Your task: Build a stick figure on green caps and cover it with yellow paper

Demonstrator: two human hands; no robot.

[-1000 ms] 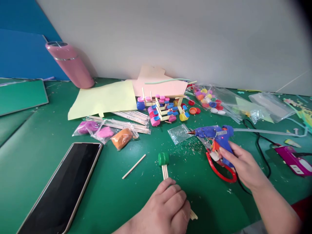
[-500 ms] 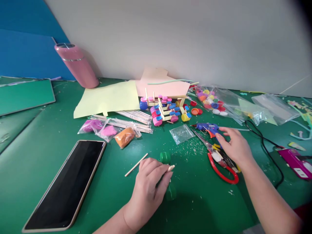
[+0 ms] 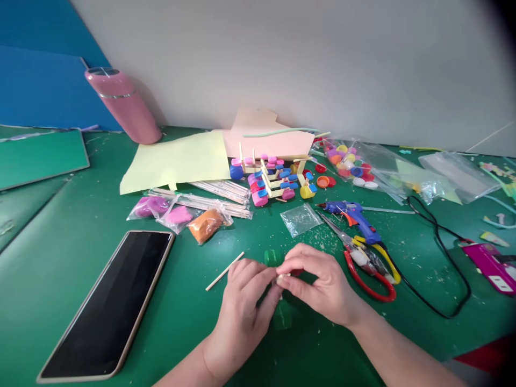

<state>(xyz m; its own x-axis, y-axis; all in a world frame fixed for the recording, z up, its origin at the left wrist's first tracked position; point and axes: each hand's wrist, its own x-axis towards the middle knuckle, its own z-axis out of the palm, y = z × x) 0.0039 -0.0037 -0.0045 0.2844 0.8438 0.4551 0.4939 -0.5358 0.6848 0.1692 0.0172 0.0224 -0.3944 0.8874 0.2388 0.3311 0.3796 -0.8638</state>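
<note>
My left hand (image 3: 246, 303) is closed around a small pale wooden stick (image 3: 284, 277), whose end pokes out between thumb and forefinger. The fingers of my right hand (image 3: 322, 285) pinch that same end. One green bottle cap (image 3: 272, 257) sits just beyond the fingertips and another green cap (image 3: 282, 317) just below them; how they join the stick is hidden. A loose thin wooden stick (image 3: 224, 271) lies left of my left hand. Beyond my right hand are scissors (image 3: 368, 285) with red handles and a blue glue gun (image 3: 355, 212).
A black phone (image 3: 108, 306) lies at the left. Little cars with bottle-cap wheels (image 3: 274, 185) stand at the back, near bagged clay (image 3: 205, 226) and a bag of colored caps (image 3: 349, 164). A black cord (image 3: 437, 236) runs on the right. A pink bottle (image 3: 124, 107) leans against the wall.
My right hand has moved left from beside the glue gun to the stick and pinches its end. My left hand has stayed in place, holding the stick.
</note>
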